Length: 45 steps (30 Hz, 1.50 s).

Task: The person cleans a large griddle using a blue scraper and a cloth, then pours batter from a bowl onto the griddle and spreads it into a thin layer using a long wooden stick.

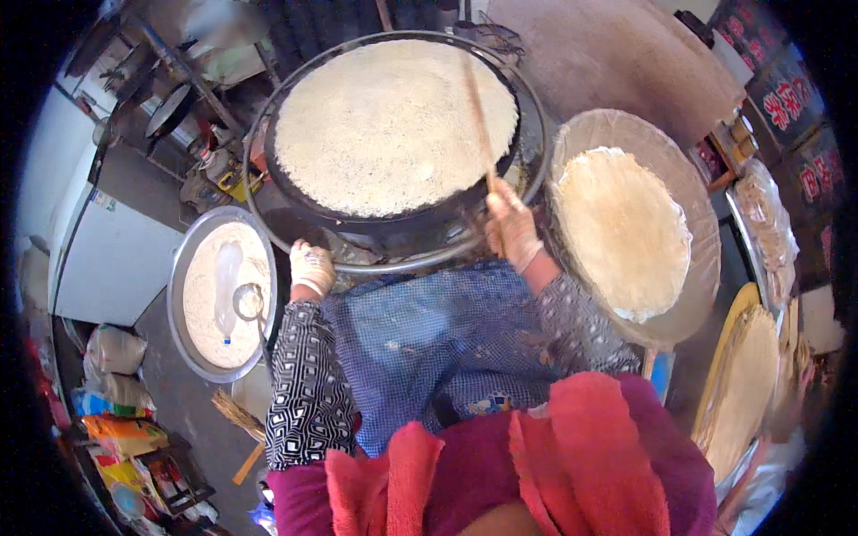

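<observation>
My right hand [514, 228], in a thin pale glove, grips a long wooden stick [475, 116] that lies over the round griddle [357, 219] and reaches toward its back. A thin cream-coloured layer of batter [384, 125] covers most of the griddle's dark surface. My left hand [311, 266], also gloved, has its fingers curled on the griddle's outer metal ring [407, 263] at the front left. Beside it stands a steel basin [183, 268] of pale batter, with a clear bottle [228, 272] and a ladle [250, 300] in it.
At the right, a flat round crepe [617, 228] lies on a cloth-covered tray [688, 188], with stacked flat sheets [746, 393] and a tray of wrapped food [760, 214] beyond. Pans [168, 112] stand back left, near a white cabinet [103, 259]. Bags [116, 375] and a straw brush [239, 420] are lower left.
</observation>
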{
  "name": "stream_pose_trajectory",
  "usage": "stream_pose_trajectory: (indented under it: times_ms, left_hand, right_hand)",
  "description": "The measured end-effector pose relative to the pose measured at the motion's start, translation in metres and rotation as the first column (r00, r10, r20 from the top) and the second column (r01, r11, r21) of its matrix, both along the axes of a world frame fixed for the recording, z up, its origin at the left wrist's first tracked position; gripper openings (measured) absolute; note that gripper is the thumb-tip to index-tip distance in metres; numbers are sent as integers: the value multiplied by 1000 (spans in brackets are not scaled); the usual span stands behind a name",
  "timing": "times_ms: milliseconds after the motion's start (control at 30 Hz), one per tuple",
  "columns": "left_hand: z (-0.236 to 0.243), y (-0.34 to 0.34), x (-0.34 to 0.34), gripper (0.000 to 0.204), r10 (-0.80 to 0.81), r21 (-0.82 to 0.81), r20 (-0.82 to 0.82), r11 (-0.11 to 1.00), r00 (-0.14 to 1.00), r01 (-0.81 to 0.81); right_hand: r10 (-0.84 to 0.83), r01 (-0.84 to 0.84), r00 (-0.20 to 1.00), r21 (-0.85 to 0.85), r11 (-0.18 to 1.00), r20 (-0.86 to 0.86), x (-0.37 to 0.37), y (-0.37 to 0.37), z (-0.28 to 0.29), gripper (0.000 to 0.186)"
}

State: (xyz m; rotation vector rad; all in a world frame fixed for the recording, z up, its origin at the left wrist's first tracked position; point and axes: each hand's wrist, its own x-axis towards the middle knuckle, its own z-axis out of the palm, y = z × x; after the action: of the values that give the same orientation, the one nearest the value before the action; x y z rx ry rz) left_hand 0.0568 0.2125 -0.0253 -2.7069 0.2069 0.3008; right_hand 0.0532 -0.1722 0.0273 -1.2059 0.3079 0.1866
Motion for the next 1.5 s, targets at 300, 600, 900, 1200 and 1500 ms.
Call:
stream_pose_trajectory:
  times_ms: [300, 600, 900, 1200, 1500]
  left_hand:
    - [-10, -167, -71, 64, -220, -423, 382, 822, 898, 381]
    - [16, -91, -167, 77, 8, -463, 59, 886, 998, 21]
    - [15, -102, -162, 74, 10, -409, 22, 913, 1000, 0]
    - [10, -93, -168, 75, 145, -570, 116, 820, 983, -53]
    - [48, -25, -61, 83, 187, -436, 488, 899, 853, 52]
  right_hand:
    - [422, -420, 906, 63, 906, -28, -69, 70, -6, 39]
    - [23, 49, 959, -244, 968, 283, 19, -47, -51, 37]
    - [434, -426, 897, 103, 899, -80, -79, 111, -23, 40]
    - [-99, 75, 992, 267, 961, 77, 7, -15, -18, 26]
    - [315, -299, 946, -172, 939, 74, -55, 55, -29, 35]
